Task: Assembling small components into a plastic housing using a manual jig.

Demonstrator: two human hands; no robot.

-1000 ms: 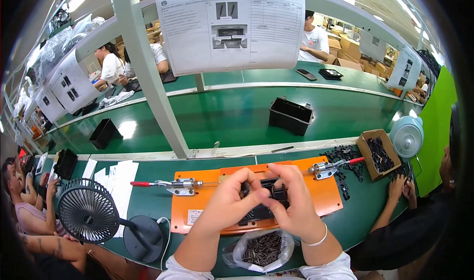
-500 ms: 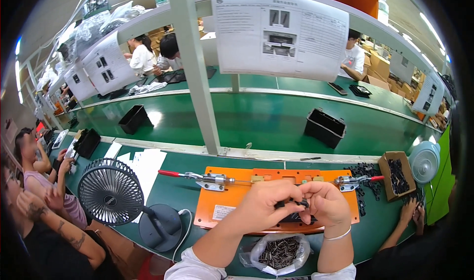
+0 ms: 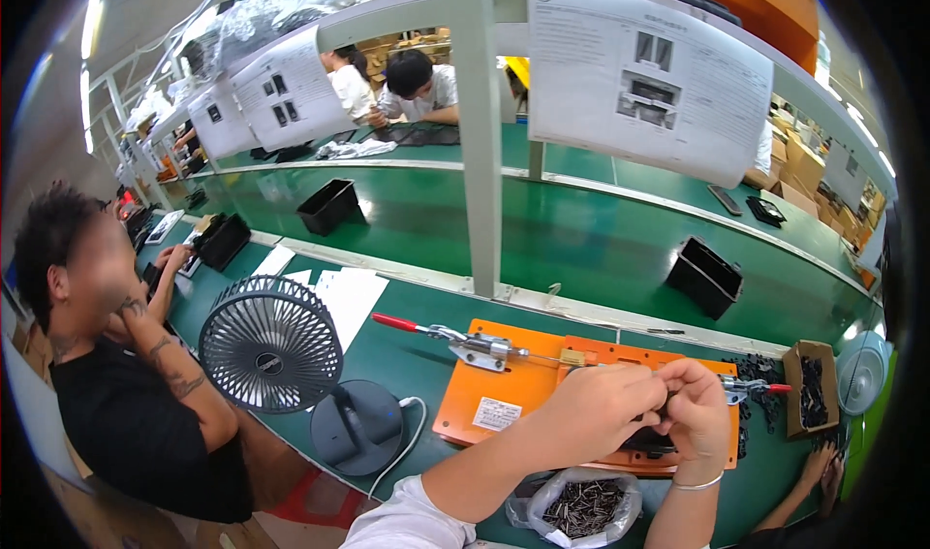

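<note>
My left hand (image 3: 603, 415) and my right hand (image 3: 699, 415) meet above the orange fixture (image 3: 581, 355), their fingertips pinched together. A small black part is between the fingers, almost wholly covered by them; its exact kind does not show. The fixture has a metal toggle clamp with a red handle (image 3: 397, 323) on its left and another red-handled clamp (image 3: 775, 388) on its right. Under my hands a black piece (image 3: 647, 440) lies in the fixture, partly hidden. Near me, below the fixture, a clear plastic bag (image 3: 630, 510) holds many small metal pins.
A dark desk fan (image 3: 271, 345) and white papers (image 3: 358, 302) stand left. At right are loose black parts (image 3: 760, 379), a cardboard box (image 3: 794, 423) of black parts and a pale fan (image 3: 862, 379). Black bins (image 3: 707, 278) sit beyond the rail. A person (image 3: 136, 384) sits left; another person's hands (image 3: 821, 467) show right.
My view has swung left, so the bench appears shifted right. The black part, visible between my fingers before, is now mostly covered. The person at left has leaned further into view.
</note>
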